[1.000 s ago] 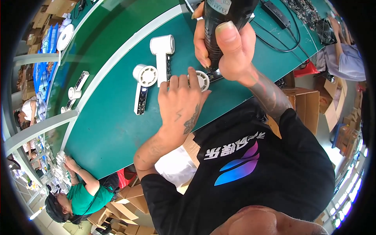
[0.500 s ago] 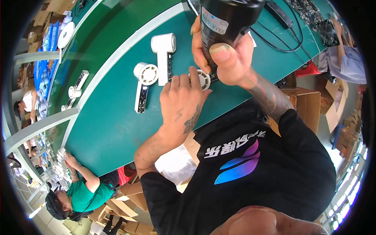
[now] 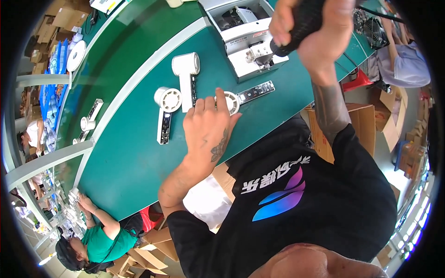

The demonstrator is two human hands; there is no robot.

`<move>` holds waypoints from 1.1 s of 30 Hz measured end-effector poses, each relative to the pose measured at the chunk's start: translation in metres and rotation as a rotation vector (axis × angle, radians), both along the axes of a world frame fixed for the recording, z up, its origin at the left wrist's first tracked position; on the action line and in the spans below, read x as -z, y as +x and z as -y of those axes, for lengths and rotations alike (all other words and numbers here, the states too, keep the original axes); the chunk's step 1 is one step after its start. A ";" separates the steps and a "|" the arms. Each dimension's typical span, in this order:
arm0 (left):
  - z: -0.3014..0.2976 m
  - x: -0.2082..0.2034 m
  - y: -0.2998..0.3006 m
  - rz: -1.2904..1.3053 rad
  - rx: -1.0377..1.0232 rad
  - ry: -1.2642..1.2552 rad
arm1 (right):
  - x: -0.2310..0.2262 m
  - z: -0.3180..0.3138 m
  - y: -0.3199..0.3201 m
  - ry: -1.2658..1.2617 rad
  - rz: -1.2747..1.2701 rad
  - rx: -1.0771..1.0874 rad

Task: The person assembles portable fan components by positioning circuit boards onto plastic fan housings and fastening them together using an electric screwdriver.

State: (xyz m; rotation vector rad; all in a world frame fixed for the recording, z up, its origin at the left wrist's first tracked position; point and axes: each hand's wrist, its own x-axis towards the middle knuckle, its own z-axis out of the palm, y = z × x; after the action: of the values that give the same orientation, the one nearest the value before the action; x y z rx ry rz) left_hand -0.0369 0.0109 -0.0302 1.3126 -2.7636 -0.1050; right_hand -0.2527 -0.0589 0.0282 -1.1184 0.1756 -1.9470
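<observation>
My left hand (image 3: 206,127) lies over the round head of a white handheld fan (image 3: 231,103), fingers curled across it and pressing it to the green table. The fan's opened handle points right, its circuit board (image 3: 256,92) exposed. My right hand (image 3: 327,44), slightly blurred, grips a black electric screwdriver (image 3: 303,28). The driver's nose is at the front pickup of a grey screw feeder (image 3: 250,39); its very tip is hard to make out. Two more white fans with bare boards, one upper (image 3: 184,65) and one lower (image 3: 168,99), lie left of that hand.
A pale rail (image 3: 153,53) curves along the table's far left side, with more fan parts (image 3: 88,123) beyond it. Black cable (image 3: 350,60) runs at the right. A co-worker in green (image 3: 109,241) sits at lower left. Cardboard boxes (image 3: 357,127) stand beside me.
My right hand has lifted the screwdriver off the fan's handle and moved it up and right to the screw feeder, uncovering the board. My left hand stays on the fan; the view has shifted slightly.
</observation>
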 end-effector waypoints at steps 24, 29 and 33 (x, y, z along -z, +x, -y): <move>0.004 0.003 0.000 -0.017 -0.005 -0.002 | 0.047 -0.031 0.042 0.187 -0.359 0.100; 0.005 0.001 -0.001 -0.027 0.002 0.001 | 0.040 -0.036 0.043 0.262 -0.400 0.035; 0.006 0.003 0.000 -0.025 -0.008 0.007 | 0.043 -0.037 0.047 0.364 -0.486 0.052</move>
State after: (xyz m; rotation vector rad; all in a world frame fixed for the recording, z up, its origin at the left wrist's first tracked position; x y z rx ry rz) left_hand -0.0366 0.0052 -0.0335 1.3142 -2.7399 -0.1291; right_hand -0.2059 -0.0214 -0.0150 -1.3217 0.7928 -1.5690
